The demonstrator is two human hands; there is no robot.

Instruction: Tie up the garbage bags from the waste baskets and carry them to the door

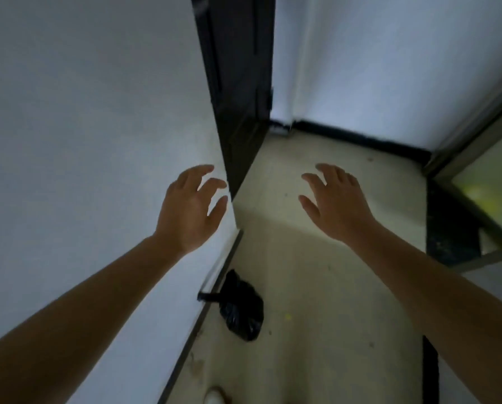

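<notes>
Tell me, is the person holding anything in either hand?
Nothing is held. The left hand and right hand are both open in the air; the black garbage bag lies on the floor.

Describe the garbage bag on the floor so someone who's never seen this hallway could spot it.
Start at the white wall on the left and follow its dark baseboard along the pale floor. The garbage bag lies beside that baseboard, nearer than the dark door: the only black, crinkled lump there.
</notes>
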